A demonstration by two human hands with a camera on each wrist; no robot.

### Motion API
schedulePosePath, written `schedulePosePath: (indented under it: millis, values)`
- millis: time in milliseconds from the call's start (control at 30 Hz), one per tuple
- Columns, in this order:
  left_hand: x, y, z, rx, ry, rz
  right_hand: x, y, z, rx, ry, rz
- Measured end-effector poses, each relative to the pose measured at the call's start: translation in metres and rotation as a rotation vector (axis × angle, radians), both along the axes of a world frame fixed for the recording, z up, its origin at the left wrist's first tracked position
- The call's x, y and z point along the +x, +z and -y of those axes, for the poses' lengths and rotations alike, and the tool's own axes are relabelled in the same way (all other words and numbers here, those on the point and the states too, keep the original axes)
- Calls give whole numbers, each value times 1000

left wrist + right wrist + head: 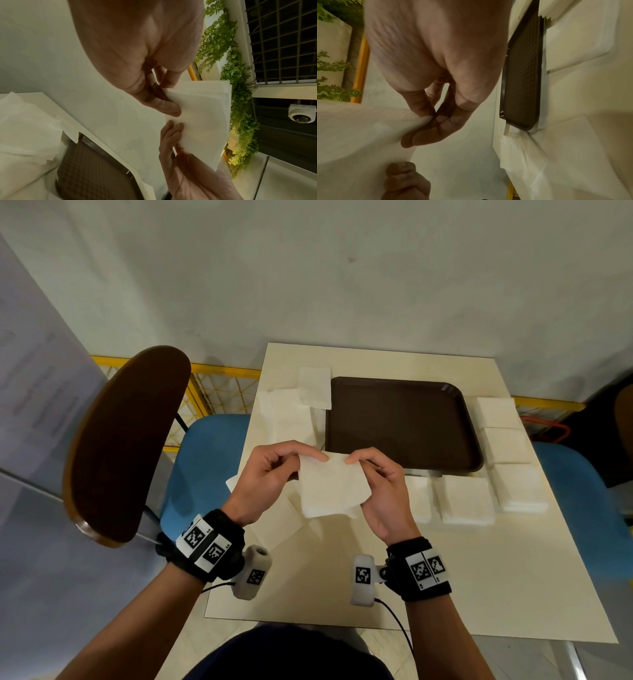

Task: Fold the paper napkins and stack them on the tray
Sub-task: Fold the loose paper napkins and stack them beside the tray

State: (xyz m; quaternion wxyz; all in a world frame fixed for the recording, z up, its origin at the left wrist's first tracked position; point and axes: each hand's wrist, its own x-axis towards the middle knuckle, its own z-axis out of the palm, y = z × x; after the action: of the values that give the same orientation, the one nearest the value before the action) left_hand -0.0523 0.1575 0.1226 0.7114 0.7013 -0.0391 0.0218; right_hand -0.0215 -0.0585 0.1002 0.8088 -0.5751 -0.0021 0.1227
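Centre of the frame: left hand [265, 474] and right hand [383, 487] each pinch a top corner of a white napkin [330, 487] above the cream table [428, 594]. Beyond, the bare brown tray [404, 422], loose napkins [291, 412] left, folded napkins [503, 436] right. Upper frame: grey floor [308, 268].

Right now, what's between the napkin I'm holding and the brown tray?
In the head view, only a strip of bare table. The napkin, pinched by left hand and right hand, hangs just short of the tray.

No legible words, numbers or brand names can be made out. Only black-and-white square coded markers are seen, printed on the wristbands [205, 546] and on the wrist cameras [363, 578].
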Motion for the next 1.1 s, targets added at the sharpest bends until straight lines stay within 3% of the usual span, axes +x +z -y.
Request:
schedulePosePath:
  millis: [300,433,533,700,867,967,1100]
  values:
    - [-6,0,-1,11,8,-22,-2,8,-1,-31,-11,-58]
    - [-5,2,4,218,32,68,-1,5,4,-280,60,121]
    - [0,-1,7,226,64,13,-2,6,9,-448,93,209]
    - [4,-7,9,445,70,-22,-4,8,11,-612,104,259]
    - [10,-18,16,585,27,100,-1,5,7,-896,191,534]
    - [12,-19,20,603,10,144,4,-2,10,-959,171,668]
    - [17,-20,23,571,18,143,10,-3,27,-925,127,672]
